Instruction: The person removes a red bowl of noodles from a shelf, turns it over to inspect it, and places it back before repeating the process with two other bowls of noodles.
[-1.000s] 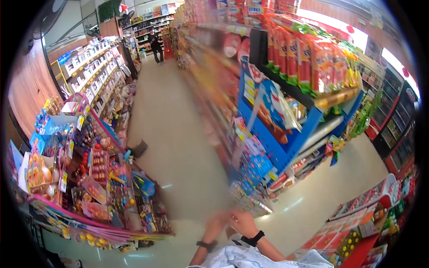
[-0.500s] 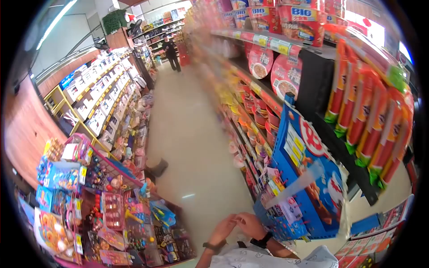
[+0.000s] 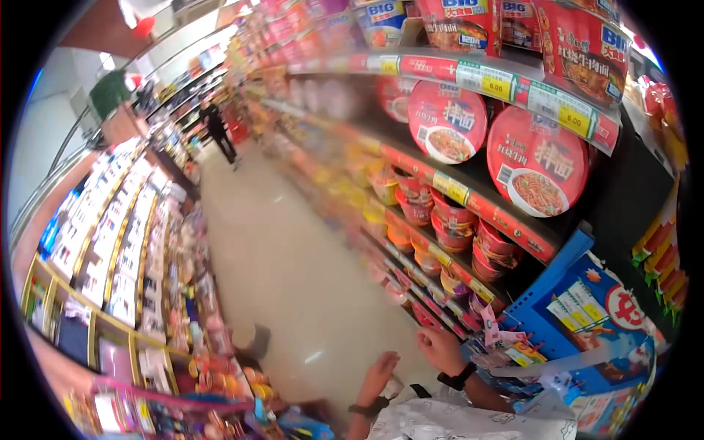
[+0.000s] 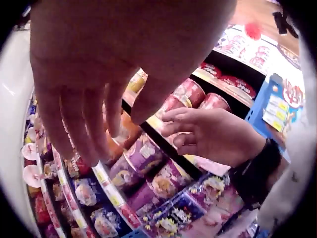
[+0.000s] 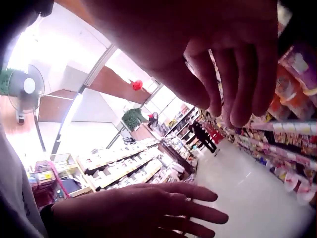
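My left hand (image 3: 378,375) is held low in front of my body, with nothing in it. To its right and slightly higher is my right hand (image 3: 441,349), also empty, with a gap between the two. The left wrist view shows the left hand's fingers (image 4: 89,119) extended and relaxed. In the right wrist view the right hand's fingers (image 5: 237,84) hang loosely. Nearest the right hand is the noodle shelf, where red noodle bowls (image 3: 539,161) stand on edge and stacked noodle cups (image 3: 451,224) fill the level below.
A floor aisle (image 3: 293,257) runs ahead, with a person in dark clothes (image 3: 216,132) standing far down it. Shelves of small white boxes (image 3: 110,227) line the left. A blue display panel (image 3: 579,301) projects at the right, and a pink-edged rack (image 3: 176,396) is at lower left.
My hands, together at the fingers before, have separated. The view has advanced along the aisle and turned toward the noodle shelf, which looks closer; the blue display has shifted right.
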